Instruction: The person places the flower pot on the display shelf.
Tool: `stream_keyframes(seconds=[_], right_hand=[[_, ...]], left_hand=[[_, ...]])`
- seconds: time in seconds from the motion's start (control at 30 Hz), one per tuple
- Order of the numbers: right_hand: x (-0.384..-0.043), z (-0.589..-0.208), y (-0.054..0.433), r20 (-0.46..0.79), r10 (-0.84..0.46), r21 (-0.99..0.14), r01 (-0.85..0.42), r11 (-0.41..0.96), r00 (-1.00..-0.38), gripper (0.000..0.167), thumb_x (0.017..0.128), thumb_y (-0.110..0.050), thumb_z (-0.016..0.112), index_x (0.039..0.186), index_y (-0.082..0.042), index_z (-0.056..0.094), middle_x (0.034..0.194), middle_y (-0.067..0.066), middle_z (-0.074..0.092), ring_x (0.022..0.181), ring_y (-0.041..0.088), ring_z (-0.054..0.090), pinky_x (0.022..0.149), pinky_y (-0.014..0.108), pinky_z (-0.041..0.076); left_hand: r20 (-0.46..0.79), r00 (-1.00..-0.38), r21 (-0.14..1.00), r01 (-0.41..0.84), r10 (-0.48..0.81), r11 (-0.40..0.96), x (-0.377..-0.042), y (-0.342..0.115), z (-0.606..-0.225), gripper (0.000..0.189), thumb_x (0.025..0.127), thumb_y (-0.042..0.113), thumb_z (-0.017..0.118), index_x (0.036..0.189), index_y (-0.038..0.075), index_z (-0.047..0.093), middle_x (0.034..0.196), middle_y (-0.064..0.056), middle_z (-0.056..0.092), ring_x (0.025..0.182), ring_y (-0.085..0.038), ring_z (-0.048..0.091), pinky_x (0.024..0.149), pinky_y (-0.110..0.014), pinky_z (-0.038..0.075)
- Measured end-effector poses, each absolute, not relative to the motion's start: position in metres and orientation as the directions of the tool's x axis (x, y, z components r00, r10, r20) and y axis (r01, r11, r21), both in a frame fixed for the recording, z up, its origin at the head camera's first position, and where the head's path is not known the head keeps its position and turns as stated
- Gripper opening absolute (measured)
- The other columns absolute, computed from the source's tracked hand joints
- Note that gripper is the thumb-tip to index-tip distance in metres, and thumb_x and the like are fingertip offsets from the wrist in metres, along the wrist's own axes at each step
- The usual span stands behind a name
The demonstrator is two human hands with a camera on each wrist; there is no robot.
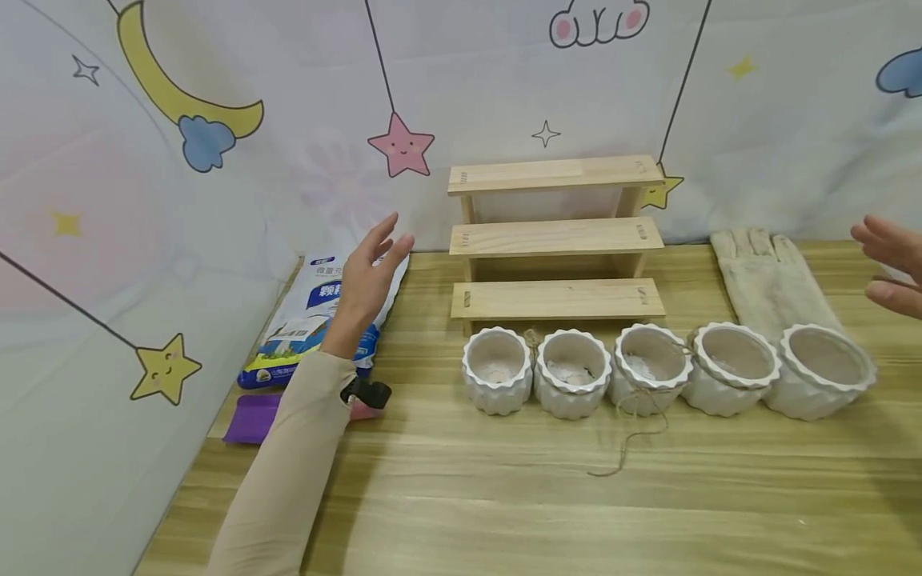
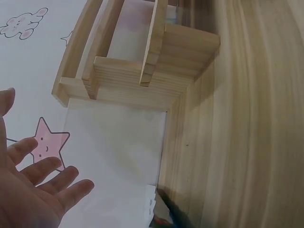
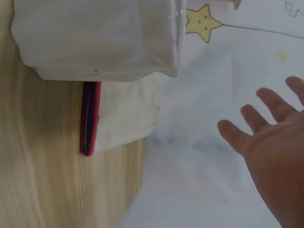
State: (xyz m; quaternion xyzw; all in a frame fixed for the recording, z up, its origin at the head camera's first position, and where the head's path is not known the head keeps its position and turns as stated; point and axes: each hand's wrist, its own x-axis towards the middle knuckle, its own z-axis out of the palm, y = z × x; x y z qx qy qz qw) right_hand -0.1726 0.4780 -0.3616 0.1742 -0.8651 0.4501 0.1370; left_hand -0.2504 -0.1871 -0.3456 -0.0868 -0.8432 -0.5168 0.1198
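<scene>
My left hand (image 1: 369,280) is raised with loosely spread fingers over a printed plastic bag (image 1: 295,328), holding nothing. In the left wrist view the left hand (image 2: 35,190) shows palm and fingers apart from the wooden three-tier stand (image 1: 555,237). At the right edge of the head view my right hand (image 1: 896,260), partly cut off, hovers with fingers extended beyond a pale fabric glove (image 1: 771,276). Its palm is bare in the right wrist view. Several white scalloped pots (image 1: 497,392) stand in a row before the stand, apart from both hands.
Twine (image 1: 625,444) trails from the middle pot onto the wooden table (image 1: 504,512). A purple item (image 1: 250,418) and a pink one (image 1: 363,411) lie beside the bag, partly behind the left arm. A printed cloth backdrop (image 1: 302,72) hangs behind and at the left.
</scene>
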Motion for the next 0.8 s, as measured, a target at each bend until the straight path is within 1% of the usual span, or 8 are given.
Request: stream_keyframes(seconds=[0.03, 0.1, 0.2, 0.37, 0.53, 0.6, 0.77, 0.8], right_hand=[[-0.169, -0.361, 0.474, 0.393, -0.188, -0.723, -0.428, 0.542, -0.900, 0.083, 0.104, 0.016, 0.049, 0.170, -0.029, 0.024, 0.172, -0.013, 0.028, 0.152, -0.001, 0.023, 0.112, 0.005, 0.020], [-0.167, -0.364, 0.472, 0.398, -0.201, -0.717, -0.441, 0.540, -0.895, 0.087, 0.101, 0.020, 0.051, 0.170, -0.026, 0.026, 0.170, -0.013, 0.032, 0.151, -0.001, 0.026, 0.112, 0.006, 0.024], [-0.163, -0.370, 0.472, 0.368, -0.218, -0.721, -0.426, 0.546, -0.904, 0.090, 0.098, 0.022, 0.055, 0.170, -0.025, 0.027, 0.168, -0.015, 0.034, 0.149, -0.003, 0.028, 0.110, 0.005, 0.026], [-0.161, -0.377, 0.475, 0.313, -0.262, -0.740, -0.408, 0.535, -0.913, 0.094, 0.094, 0.025, 0.059, 0.170, -0.020, 0.027, 0.164, -0.018, 0.039, 0.144, -0.006, 0.032, 0.105, 0.005, 0.032], [-0.159, -0.381, 0.476, 0.258, -0.324, -0.731, -0.403, 0.551, -0.910, 0.095, 0.092, 0.024, 0.063, 0.170, -0.016, 0.026, 0.165, -0.017, 0.038, 0.141, -0.011, 0.033, 0.105, 0.005, 0.031], [-0.157, -0.383, 0.476, 0.229, -0.340, -0.729, -0.392, 0.561, -0.912, 0.095, 0.092, 0.024, 0.064, 0.170, -0.014, 0.026, 0.164, -0.018, 0.038, 0.140, -0.012, 0.033, 0.105, 0.006, 0.031], [-0.152, -0.388, 0.474, 0.148, -0.367, -0.741, -0.349, 0.574, -0.918, 0.092, 0.092, 0.022, 0.064, 0.169, -0.011, 0.026, 0.160, -0.023, 0.038, 0.138, -0.014, 0.031, 0.099, 0.005, 0.033], [-0.150, -0.389, 0.475, 0.132, -0.372, -0.740, -0.341, 0.580, -0.919, 0.091, 0.093, 0.021, 0.064, 0.169, -0.011, 0.025, 0.160, -0.025, 0.037, 0.138, -0.014, 0.029, 0.100, 0.005, 0.031]], left_hand=[[0.290, -0.957, 0.853, 0.268, 0.020, 0.447, -0.250, -0.186, -0.348, 0.066, 0.106, 0.050, 0.061, 0.165, 0.027, 0.041, 0.168, -0.002, 0.039, 0.151, -0.030, 0.040, 0.117, -0.057, 0.039], [0.283, -0.959, 0.859, 0.259, 0.011, 0.442, -0.249, -0.183, -0.353, 0.066, 0.105, 0.047, 0.064, 0.164, 0.027, 0.042, 0.168, -0.002, 0.041, 0.150, -0.029, 0.042, 0.117, -0.054, 0.040], [0.275, -0.961, 0.875, 0.246, -0.010, 0.418, -0.248, -0.178, -0.358, 0.066, 0.104, 0.041, 0.070, 0.162, 0.024, 0.046, 0.166, -0.002, 0.044, 0.148, -0.027, 0.046, 0.114, -0.049, 0.045], [0.268, -0.963, 0.902, 0.240, -0.030, 0.358, -0.248, -0.172, -0.367, 0.061, 0.102, 0.029, 0.074, 0.158, 0.016, 0.053, 0.162, -0.007, 0.049, 0.142, -0.031, 0.053, 0.111, -0.045, 0.049], [0.251, -0.967, 0.932, 0.230, -0.040, 0.282, -0.248, -0.165, -0.371, 0.058, 0.101, 0.024, 0.075, 0.154, 0.013, 0.057, 0.159, -0.010, 0.053, 0.139, -0.033, 0.056, 0.111, -0.043, 0.049], [0.224, -0.974, 0.943, 0.205, -0.043, 0.264, -0.247, -0.162, -0.373, 0.056, 0.101, 0.023, 0.076, 0.153, 0.012, 0.058, 0.158, -0.010, 0.054, 0.139, -0.031, 0.056, 0.111, -0.043, 0.049], [0.144, -0.989, 0.964, 0.130, -0.044, 0.233, -0.244, -0.156, -0.382, 0.053, 0.099, 0.020, 0.077, 0.149, 0.008, 0.061, 0.154, -0.011, 0.058, 0.138, -0.030, 0.057, 0.111, -0.041, 0.049], [0.132, -0.990, 0.966, 0.119, -0.043, 0.229, -0.244, -0.154, -0.384, 0.053, 0.099, 0.019, 0.078, 0.148, 0.008, 0.062, 0.152, -0.011, 0.059, 0.138, -0.030, 0.058, 0.111, -0.041, 0.049]])
